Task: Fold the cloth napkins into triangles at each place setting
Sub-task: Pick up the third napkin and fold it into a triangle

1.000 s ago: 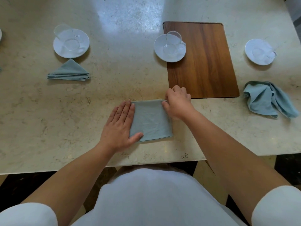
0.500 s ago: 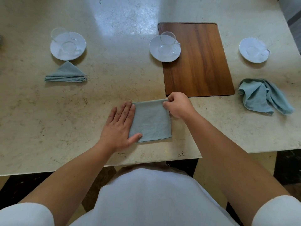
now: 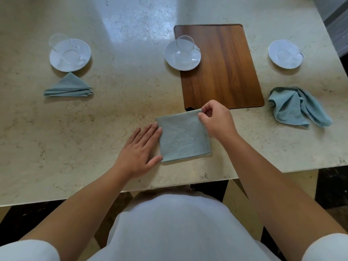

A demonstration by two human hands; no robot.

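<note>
A pale blue-green napkin (image 3: 183, 137), folded into a square, lies flat near the table's front edge. My right hand (image 3: 216, 119) pinches its far right corner between thumb and fingertips and holds that corner slightly off the table. My left hand (image 3: 140, 147) lies flat with straight fingers against the napkin's left edge, thumb at its near left corner. A second napkin (image 3: 68, 86), folded into a triangle, sits at the left place setting. A third napkin (image 3: 295, 107) lies crumpled at the right place setting.
Three white saucers with clear glass cups stand along the back: left saucer (image 3: 56, 59), middle saucer (image 3: 170, 58), right saucer (image 3: 275, 58). A dark wooden board (image 3: 226, 72) lies just behind the square napkin. The beige stone table (image 3: 113, 110) ends at its front edge close to my body.
My right hand has gone from resting on the napkin's far right corner to pinching it and lifting it a little. My left hand has stayed in place.
</note>
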